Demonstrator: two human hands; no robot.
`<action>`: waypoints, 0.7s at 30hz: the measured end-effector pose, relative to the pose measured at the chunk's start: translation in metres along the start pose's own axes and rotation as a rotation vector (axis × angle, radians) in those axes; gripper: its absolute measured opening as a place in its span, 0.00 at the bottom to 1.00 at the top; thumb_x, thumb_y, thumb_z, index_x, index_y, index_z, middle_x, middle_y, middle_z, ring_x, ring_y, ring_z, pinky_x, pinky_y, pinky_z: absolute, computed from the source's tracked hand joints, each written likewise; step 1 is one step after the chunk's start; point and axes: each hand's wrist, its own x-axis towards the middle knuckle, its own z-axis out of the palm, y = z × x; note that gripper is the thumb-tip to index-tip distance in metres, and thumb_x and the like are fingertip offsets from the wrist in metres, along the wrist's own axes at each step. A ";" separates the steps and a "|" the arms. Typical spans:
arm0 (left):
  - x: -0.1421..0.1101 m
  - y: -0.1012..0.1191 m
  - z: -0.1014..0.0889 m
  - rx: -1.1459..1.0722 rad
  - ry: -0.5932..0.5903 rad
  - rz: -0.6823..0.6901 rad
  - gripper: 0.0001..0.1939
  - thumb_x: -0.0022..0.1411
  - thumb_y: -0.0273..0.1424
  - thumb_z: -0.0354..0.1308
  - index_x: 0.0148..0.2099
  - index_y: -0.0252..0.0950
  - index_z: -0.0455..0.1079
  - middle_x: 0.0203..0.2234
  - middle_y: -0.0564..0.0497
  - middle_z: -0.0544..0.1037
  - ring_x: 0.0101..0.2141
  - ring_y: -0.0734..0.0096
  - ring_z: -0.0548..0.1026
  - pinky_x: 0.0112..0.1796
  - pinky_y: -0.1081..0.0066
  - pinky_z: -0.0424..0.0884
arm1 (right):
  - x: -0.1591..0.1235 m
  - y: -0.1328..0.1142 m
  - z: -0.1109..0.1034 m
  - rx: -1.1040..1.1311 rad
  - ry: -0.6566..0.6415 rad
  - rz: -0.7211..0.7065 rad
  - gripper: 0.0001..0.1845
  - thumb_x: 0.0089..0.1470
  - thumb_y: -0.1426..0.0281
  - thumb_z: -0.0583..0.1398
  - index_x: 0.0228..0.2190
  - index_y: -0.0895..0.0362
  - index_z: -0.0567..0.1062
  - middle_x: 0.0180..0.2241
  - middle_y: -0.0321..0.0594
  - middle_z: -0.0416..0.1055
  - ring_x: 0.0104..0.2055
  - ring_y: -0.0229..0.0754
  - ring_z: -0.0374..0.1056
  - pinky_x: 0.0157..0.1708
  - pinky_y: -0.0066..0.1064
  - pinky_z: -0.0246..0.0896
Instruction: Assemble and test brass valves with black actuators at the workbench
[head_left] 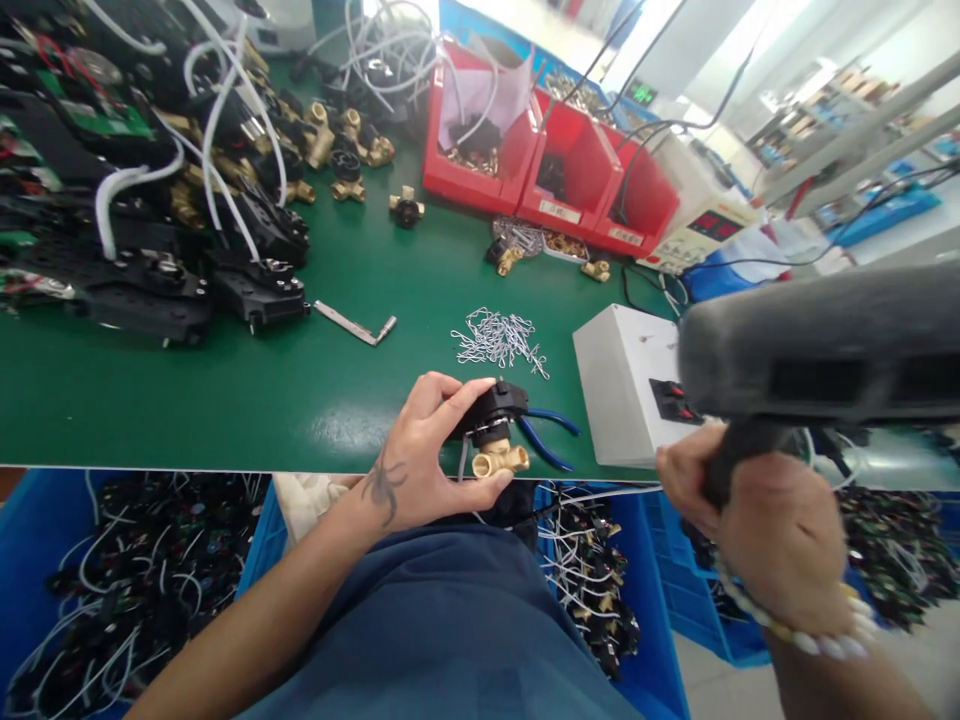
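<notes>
My left hand (424, 450) is closed around a small valve (495, 435) with a black top and a brass body, held at the near edge of the green table (300, 380). My right hand (765, 520) grips the handle of a large dark grey power tool (817, 345), whose body is blurred and lies across the right side of the view. The tool's nose sits to the right of the valve, apart from it. Blue-handled pliers (551, 435) lie just right of the valve. A pile of small wire clips (499, 340) lies on the table beyond it.
A white control box (622, 375) stands between the valve and the tool. Red bins (555, 170) stand at the back. Black assemblies with white tubes (150, 200) and loose brass fittings crowd the left. Blue crates (45, 530) of wired parts sit below the table edge.
</notes>
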 end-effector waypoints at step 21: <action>-0.001 0.000 -0.003 0.009 -0.029 -0.017 0.36 0.52 0.37 0.65 0.63 0.38 0.62 0.45 0.45 0.67 0.44 0.61 0.71 0.45 0.59 0.76 | 0.175 -0.053 0.098 0.595 -0.255 -0.037 0.30 0.65 0.53 0.52 0.59 0.59 0.67 0.56 0.48 0.68 0.52 0.42 0.70 0.49 0.33 0.69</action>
